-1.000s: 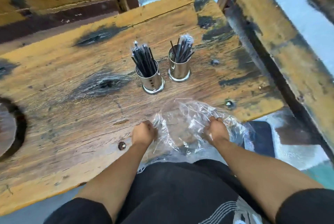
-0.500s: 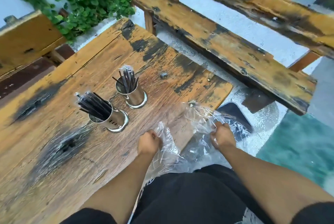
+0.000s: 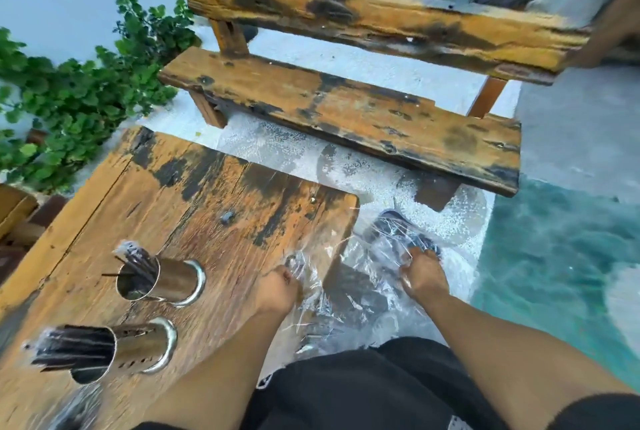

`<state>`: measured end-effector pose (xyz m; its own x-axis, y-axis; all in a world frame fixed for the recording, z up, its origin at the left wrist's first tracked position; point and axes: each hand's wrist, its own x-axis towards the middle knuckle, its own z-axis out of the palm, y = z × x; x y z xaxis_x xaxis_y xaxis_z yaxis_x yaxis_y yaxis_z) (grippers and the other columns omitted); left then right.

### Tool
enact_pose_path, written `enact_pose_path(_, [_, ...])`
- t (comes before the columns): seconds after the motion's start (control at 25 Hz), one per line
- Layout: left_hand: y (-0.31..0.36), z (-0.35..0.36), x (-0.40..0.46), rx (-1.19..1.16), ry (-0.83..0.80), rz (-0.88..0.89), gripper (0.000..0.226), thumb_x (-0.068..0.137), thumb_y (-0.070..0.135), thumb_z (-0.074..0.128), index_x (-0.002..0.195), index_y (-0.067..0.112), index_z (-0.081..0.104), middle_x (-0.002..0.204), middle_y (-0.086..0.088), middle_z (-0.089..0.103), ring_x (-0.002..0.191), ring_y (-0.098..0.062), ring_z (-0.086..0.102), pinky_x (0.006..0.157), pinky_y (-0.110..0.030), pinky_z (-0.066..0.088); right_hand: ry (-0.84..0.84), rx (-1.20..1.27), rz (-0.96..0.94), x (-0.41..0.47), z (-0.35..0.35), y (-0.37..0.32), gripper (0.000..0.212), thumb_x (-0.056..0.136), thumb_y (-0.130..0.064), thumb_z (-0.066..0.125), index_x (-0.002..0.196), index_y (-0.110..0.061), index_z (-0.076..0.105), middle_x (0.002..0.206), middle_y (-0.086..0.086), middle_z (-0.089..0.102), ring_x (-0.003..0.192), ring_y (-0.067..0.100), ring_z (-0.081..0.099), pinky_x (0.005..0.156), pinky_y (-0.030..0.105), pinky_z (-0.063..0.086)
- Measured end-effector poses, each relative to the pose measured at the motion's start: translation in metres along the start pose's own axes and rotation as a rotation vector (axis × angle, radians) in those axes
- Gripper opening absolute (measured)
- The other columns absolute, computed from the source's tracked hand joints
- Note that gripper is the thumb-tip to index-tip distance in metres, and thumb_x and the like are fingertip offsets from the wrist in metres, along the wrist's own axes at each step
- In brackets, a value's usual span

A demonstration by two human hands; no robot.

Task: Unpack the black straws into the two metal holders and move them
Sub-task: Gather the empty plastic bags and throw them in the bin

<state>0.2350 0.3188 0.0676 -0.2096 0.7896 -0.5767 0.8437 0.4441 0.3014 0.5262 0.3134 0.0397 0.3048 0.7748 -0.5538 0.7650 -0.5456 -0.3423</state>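
Crumpled clear plastic bag (image 3: 349,291): gripped at opposite edges by closed left hand (image 3: 277,292) and closed right hand (image 3: 420,279), off the corner of the weathered wooden bench (image 3: 207,207). Two cylindrical metal holders (image 3: 166,279) (image 3: 138,346): set on bench, side by side, filled with black straws (image 3: 136,261).

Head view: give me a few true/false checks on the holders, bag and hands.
1. Both holders hold black straws. True.
2. The left hand grips a holder. False: it grips the clear bag.
3. The right hand grips the bag beyond the table edge. True.
4. The holders stand on the bench. False: they are on the table.
5. The hands are apart from both holders. True.
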Motion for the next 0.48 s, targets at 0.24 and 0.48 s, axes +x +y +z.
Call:
enact_pose_path(0.24, [0.074, -0.004, 0.024, 0.1, -0.125, 0.078, 0.013, 0.097, 0.023, 0.052, 0.108, 0.019, 0.056, 0.093, -0.005, 0.072, 0.084, -0.021, 0.067, 0.067, -0.028, 0.053, -0.028, 0.075, 0.074, 0.035, -0.034, 0.029, 0.048, 0.096, -0.011, 0.066, 0.142, -0.015, 0.051, 0.131, 0.016, 0.052, 0.098, 0.026, 0.062, 0.082, 0.028, 0.052])
enact_pose_path(0.48, [0.139, 0.008, 0.077, 0.127, -0.354, 0.162, 0.019, 0.089, 0.032, 0.057, 0.101, 0.017, 0.06, 0.083, -0.002, 0.069, 0.078, -0.017, 0.066, 0.072, -0.033, 0.056, -0.043, 0.109, 0.248, 0.065, -0.049, 0.044, 0.042, 0.097, -0.008, 0.057, 0.139, -0.009, 0.053, 0.136, 0.017, 0.051, 0.118, 0.036, 0.058, 0.089, 0.033, 0.046])
